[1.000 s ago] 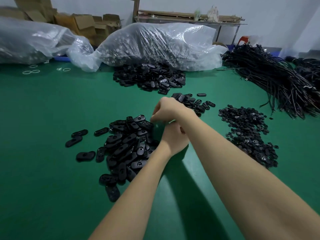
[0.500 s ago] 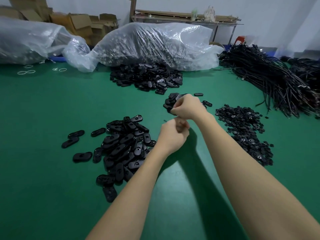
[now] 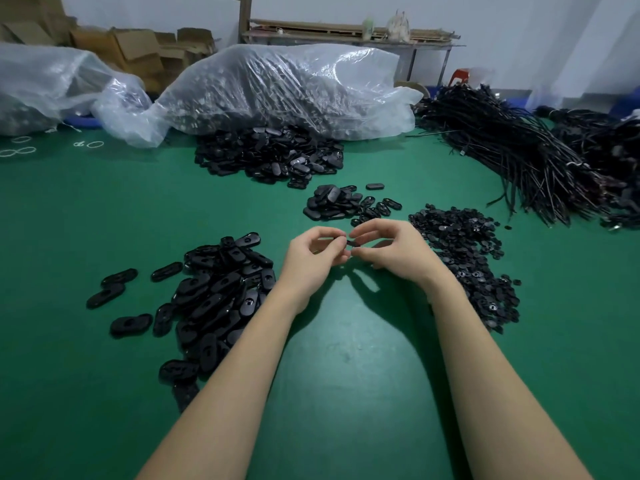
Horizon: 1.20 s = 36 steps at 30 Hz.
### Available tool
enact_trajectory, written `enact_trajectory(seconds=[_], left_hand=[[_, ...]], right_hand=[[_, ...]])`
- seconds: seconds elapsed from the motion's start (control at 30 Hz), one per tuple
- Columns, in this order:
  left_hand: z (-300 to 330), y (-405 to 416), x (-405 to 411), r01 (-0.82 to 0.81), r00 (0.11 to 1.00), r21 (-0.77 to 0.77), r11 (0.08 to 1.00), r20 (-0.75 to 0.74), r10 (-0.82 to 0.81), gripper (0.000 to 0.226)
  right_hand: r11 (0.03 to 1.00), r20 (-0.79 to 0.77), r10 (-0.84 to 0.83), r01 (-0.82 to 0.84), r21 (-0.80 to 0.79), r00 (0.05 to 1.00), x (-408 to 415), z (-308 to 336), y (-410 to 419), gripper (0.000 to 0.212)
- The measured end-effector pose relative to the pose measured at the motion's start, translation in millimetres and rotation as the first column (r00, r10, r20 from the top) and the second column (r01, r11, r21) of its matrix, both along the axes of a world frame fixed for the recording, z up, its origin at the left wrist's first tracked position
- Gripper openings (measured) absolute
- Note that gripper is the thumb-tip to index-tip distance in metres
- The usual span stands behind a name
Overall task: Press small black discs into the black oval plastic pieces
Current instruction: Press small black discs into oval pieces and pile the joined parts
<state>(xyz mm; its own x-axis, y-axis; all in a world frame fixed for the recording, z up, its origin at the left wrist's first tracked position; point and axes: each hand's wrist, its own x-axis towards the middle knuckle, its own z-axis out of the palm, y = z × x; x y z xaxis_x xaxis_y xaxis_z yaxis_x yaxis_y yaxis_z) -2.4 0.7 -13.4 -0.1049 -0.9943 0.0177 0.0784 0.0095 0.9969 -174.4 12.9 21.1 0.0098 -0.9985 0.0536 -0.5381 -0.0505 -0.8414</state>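
Fingers (image 3: pixel 341 237) around oval piece (image 3: pixel 352 242)

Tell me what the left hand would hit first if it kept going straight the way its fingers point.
The left hand points right, toward the right hand. It would likely meet the small black piece pinched between them, then the right fingertips.

Both hands pinched one oval piece (image 3: pixel 350 242) between them. Left of that grip lay the oval pile (image 3: pixel 218 292); right of it, the disc heap (image 3: pixel 464 258); beyond it, a smaller pile (image 3: pixel 341 202), then a bag (image 3: pixel 287 88).
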Motion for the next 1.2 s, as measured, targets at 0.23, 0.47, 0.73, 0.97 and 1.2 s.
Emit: enact_trajectory(seconds=[0.23,0.47,0.73,0.97,1.2], left_hand=[[-1.3,-2.2,-0.7,0.011,1.0,-0.002,1.0,-0.004,-0.011,0.015],[-1.6,-1.6,0.3,0.023,0.999,-0.015,1.0,0.027,-0.023,0.014],[0.7,1.9,0.9,0.009,1.0,-0.024,1.0,0.02,-0.008,0.022],[0.7,1.8,0.0,0.019,0.999,-0.025,1.0,0.026,-0.019,0.021],[1.5,3.1,-2.5,0.049,0.999,-0.018,0.999,-0.021,-0.05,0.02]], right_hand=[[0.826,-0.477,-0.538,0.549,-0.131,0.695,-36.0,9.4,-1.5,0.013],[0.824,-0.535,-0.436,0.56,0.086,0.723,-45.3,16.6,6.0,0.027],[0.814,-0.463,-0.499,0.58,0.042,0.733,-45.2,9.1,7.1,0.027],[0.861,-0.262,-0.503,0.503,-0.073,0.824,-49.2,7.5,7.0,0.02],[0.97,0.516,-0.205,0.241,-0.004,0.832,-17.6,7.5,10.1,0.013]])
